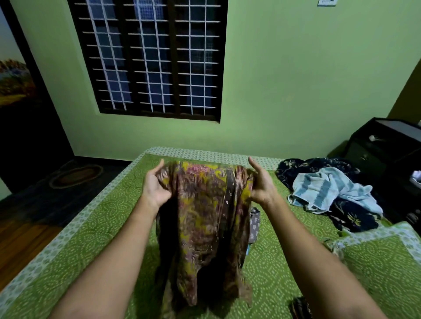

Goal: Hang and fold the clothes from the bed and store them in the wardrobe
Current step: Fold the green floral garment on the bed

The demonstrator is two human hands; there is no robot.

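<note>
Garment (205,216) hangs above the bed (68,239). Left hand (157,184) and right hand (262,184) each hold a top corner in curled fingers. Folding seems to begin; next, probably bring the corners together. Pile (330,191) waits at 3 o'clock.

No words, numbers, brand marks or signs can be read. The garment (205,205) held up over the bed (68,239) carries only a floral print, and the bed's cover only a dotted pattern. The small plate (327,2) high on the wall (296,79) is too small and blurred to show any lettering.
</note>
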